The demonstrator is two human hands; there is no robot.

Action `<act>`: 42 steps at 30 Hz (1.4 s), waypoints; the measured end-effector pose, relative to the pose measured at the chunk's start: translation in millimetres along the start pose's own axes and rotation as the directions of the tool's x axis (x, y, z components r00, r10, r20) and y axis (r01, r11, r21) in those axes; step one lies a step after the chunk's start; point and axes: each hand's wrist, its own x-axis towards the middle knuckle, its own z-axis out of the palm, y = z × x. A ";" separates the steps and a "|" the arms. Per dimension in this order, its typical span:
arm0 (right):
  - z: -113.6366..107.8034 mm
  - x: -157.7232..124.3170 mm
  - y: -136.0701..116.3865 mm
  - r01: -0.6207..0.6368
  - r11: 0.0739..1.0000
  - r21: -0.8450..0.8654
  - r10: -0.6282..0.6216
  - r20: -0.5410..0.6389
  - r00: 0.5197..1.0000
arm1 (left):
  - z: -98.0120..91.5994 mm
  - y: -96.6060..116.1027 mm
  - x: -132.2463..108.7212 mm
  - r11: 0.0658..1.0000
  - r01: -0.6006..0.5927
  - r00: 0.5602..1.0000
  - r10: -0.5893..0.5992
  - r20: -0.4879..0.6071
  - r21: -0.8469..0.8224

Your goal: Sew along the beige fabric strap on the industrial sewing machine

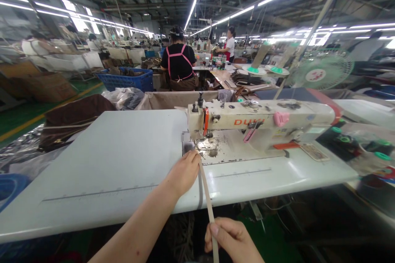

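Observation:
A narrow beige strip (pixel 206 189) runs from near the needle area of a sewing machine (pixel 262 117) down over the table's front edge. My left hand (pixel 186 171) lies beside the needle plate (pixel 207 144), its fingers closed on the strip's upper end. Below the table edge, my right hand (pixel 230 238) pinches the same strip between thumb and fingers. The strip is stretched fairly straight between both hands, and its lower end leaves the picture at the bottom. My left fingertips partly hide its upper end.
The white sewing table (pixel 132 148) bears a printed ruler line. Behind it stands a fabric-lined bin (pixel 163 100), with a blue basket (pixel 126 79) farther left. A green fan (pixel 321 70) and thread cones (pixel 382 157) are at right. A person in a pink-strapped apron (pixel 178 61) sits ahead.

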 end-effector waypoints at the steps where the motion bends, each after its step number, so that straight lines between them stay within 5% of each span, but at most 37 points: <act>1: -0.5 -0.1 0.9 -0.007 1.000 0.012 0.007 0.009 1.000 | 0.1 0.2 -0.1 1.000 0.000 1.000 0.000 0.000 0.000; 9: -3.8 2.9 -0.2 0.148 0.980 -0.133 -0.142 0.052 0.988 | -3.2 2.3 -2.4 0.999 0.022 1.000 -0.021 0.011 -0.048; 14: -3.0 14.3 2.4 0.172 0.958 -0.231 -0.193 -0.072 0.979 | -6.8 3.2 -2.2 0.995 0.033 0.999 -0.033 -0.001 -0.096; 17: -1.4 21.9 4.8 0.152 0.971 -0.182 -0.178 -0.135 0.975 | -5.8 3.0 -2.6 0.995 0.035 0.999 -0.035 0.001 -0.091; 26: 5.2 13.1 0.2 0.021 1.000 0.021 -0.019 -0.076 0.997 | -3.9 1.9 -2.9 0.996 0.031 0.999 -0.033 -0.015 -0.082; 42: 4.6 -1.6 -3.4 0.092 0.996 0.001 -0.092 -0.021 0.996 | -5.8 1.5 -3.8 0.996 0.030 0.999 -0.028 0.030 -0.079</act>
